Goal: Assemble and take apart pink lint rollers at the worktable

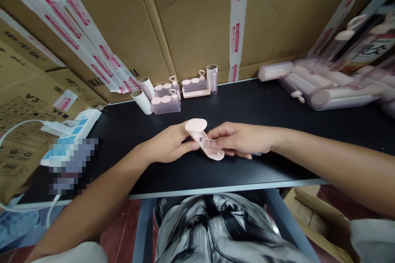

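Note:
Over the black tabletop my left hand [173, 143] grips a pale pink plastic holder [212, 151] with a rounded oval end. The thumb presses its near side, and the other fingers are mostly hidden behind it. My right hand [236, 137] is closed at the holder's right side, its fingertips pinching a thin metal piece [208, 139] that reaches into the hollow. The exact kind of this small piece is too fine to make out. Something small and greyish shows under the right hand's fingers.
Translucent pink container sets [166, 104] and white tubes [142, 102] stand along the back. More pink cylindrical cases [339, 96] are piled at the right. A power strip [80, 125] with cables lies left, beside cardboard boxes [197, 20]. An open carton [314, 218] sits below right.

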`<state>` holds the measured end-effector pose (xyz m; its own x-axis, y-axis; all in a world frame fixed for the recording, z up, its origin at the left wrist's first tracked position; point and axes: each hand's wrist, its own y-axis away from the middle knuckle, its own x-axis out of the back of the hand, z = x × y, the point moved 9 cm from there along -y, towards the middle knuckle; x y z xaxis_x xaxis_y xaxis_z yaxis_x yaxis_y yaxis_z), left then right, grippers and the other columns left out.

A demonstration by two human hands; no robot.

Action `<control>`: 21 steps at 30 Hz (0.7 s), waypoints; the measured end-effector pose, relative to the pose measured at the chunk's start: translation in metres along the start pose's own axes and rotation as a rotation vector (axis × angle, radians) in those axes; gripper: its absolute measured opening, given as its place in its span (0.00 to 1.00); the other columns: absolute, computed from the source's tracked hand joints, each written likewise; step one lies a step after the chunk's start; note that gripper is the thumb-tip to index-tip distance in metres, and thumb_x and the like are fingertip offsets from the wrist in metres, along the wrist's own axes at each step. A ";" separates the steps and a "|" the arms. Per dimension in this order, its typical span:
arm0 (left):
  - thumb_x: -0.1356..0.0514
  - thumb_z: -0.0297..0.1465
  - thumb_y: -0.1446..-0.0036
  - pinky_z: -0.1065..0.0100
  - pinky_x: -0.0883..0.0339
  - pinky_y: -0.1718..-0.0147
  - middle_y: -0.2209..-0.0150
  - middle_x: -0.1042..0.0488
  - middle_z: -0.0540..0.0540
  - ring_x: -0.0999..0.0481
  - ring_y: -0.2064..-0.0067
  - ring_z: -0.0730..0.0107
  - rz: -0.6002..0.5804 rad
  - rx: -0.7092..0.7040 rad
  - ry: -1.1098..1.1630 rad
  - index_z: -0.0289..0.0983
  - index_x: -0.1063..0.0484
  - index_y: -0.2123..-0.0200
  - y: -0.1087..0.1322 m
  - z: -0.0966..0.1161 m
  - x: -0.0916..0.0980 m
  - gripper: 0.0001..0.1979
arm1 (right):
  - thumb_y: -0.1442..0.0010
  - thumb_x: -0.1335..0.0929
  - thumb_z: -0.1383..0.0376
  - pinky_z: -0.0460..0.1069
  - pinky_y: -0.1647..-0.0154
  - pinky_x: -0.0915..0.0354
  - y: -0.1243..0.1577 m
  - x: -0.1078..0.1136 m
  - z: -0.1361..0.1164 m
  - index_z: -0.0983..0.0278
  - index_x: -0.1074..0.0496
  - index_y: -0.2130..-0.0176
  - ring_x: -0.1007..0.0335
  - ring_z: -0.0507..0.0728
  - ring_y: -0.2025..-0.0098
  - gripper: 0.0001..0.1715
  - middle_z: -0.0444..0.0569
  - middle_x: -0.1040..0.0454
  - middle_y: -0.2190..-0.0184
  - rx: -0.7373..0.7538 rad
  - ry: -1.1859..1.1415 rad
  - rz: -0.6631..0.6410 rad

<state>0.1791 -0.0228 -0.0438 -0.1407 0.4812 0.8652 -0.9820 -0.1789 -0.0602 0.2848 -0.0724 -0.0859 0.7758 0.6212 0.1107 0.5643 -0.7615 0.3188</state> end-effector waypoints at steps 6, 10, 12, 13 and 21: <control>0.49 0.44 0.27 0.60 0.29 0.47 0.51 0.21 0.39 0.21 0.51 0.58 -0.020 -0.046 -0.161 0.38 0.27 0.49 -0.003 0.009 -0.004 0.18 | 0.31 0.33 0.48 0.38 0.89 0.44 0.001 -0.006 0.003 0.63 0.27 0.60 0.39 0.47 0.76 0.21 0.43 0.34 0.70 -0.032 0.037 -0.076; 0.53 0.48 0.27 0.59 0.30 0.52 0.60 0.22 0.40 0.22 0.56 0.57 0.004 -0.031 -0.335 0.37 0.29 0.55 -0.003 0.009 -0.003 0.22 | 0.31 0.32 0.51 0.38 0.91 0.45 -0.003 -0.009 0.007 0.63 0.29 0.55 0.36 0.47 0.78 0.17 0.44 0.29 0.68 -0.045 -0.084 -0.044; 0.54 0.49 0.27 0.59 0.30 0.55 0.61 0.23 0.40 0.22 0.58 0.57 0.014 -0.025 -0.412 0.37 0.30 0.57 -0.004 0.010 -0.002 0.24 | 0.30 0.33 0.53 0.39 0.91 0.47 -0.004 -0.009 0.007 0.62 0.31 0.53 0.40 0.45 0.83 0.15 0.42 0.28 0.70 -0.051 -0.101 -0.029; 0.55 0.50 0.27 0.59 0.31 0.57 0.61 0.23 0.40 0.23 0.59 0.57 0.023 -0.032 -0.440 0.37 0.30 0.58 -0.004 0.013 -0.001 0.25 | 0.30 0.33 0.54 0.39 0.92 0.48 -0.005 -0.010 0.006 0.62 0.32 0.52 0.42 0.44 0.85 0.15 0.41 0.28 0.71 -0.046 -0.106 -0.033; 0.52 0.49 0.27 0.61 0.32 0.61 0.63 0.25 0.42 0.23 0.63 0.60 0.006 -0.060 -0.443 0.36 0.30 0.58 -0.007 0.018 -0.008 0.23 | 0.28 0.37 0.46 0.41 0.87 0.43 -0.004 -0.015 0.000 0.63 0.33 0.56 0.38 0.46 0.83 0.23 0.40 0.33 0.71 0.054 0.122 -0.134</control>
<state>0.1899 -0.0410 -0.0412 -0.0914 0.0641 0.9938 -0.9888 -0.1243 -0.0829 0.2712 -0.0784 -0.0886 0.6543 0.7333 0.1849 0.6773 -0.6770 0.2880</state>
